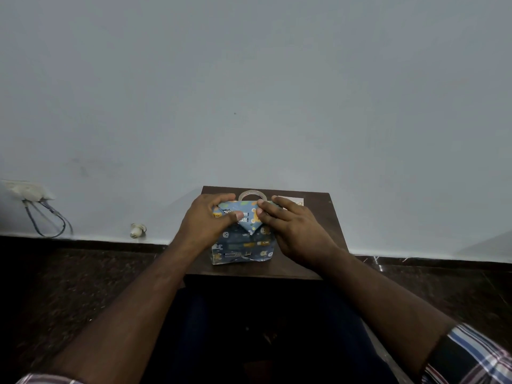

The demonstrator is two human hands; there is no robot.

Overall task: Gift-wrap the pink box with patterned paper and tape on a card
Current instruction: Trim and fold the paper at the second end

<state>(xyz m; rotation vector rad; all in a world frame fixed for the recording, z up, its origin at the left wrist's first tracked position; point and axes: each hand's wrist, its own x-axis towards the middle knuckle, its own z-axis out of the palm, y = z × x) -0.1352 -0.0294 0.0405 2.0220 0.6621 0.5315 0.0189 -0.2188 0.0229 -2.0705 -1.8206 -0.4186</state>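
The box (243, 246) stands on a small dark table (327, 217), covered in blue patterned paper; no pink shows. A triangular flap of paper (249, 221) is folded down over its top end. My left hand (210, 220) grips the box's upper left corner, thumb lying across the flap. My right hand (291, 231) rests on the upper right side, its fingers laid over the paper, fingertips at the top edge. A tape roll (252, 194) lies just behind the box. A pale card (292, 201) shows behind my right fingers.
The table stands against a grey wall. A wall socket with cables (30, 192) is at the far left, and a small white fitting (137, 230) sits low on the wall. Dark floor lies on both sides; my lap is below the table's front edge.
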